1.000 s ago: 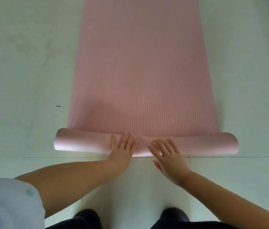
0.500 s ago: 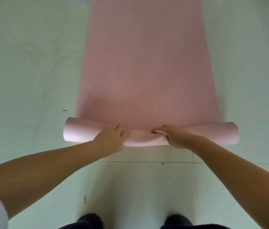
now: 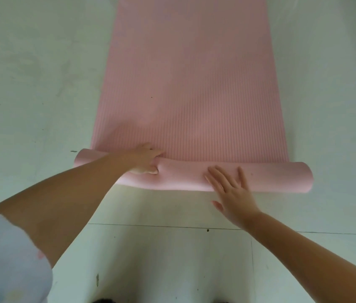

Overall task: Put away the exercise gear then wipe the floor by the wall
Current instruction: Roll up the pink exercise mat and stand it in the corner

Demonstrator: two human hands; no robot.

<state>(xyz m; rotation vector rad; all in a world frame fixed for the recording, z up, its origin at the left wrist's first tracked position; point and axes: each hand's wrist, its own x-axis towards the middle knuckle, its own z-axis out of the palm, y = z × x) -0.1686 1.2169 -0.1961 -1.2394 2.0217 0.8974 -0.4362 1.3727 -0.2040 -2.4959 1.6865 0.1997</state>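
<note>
Soft, even, rather dim light; greenish cast over the pale floor point(image 3: 30, 106). No hard glare. Diffuse shadow on the pink mat point(image 3: 190, 84) around 7 o'clock, and on the floor under the arms toward 6 o'clock. Slight softness overall. Wide-angle bending toward the edges; the sleeve point(image 3: 4, 259) at 8 o'clock is blurred.

pink mat's point(image 3: 190, 84) far end beyond top edge
</note>
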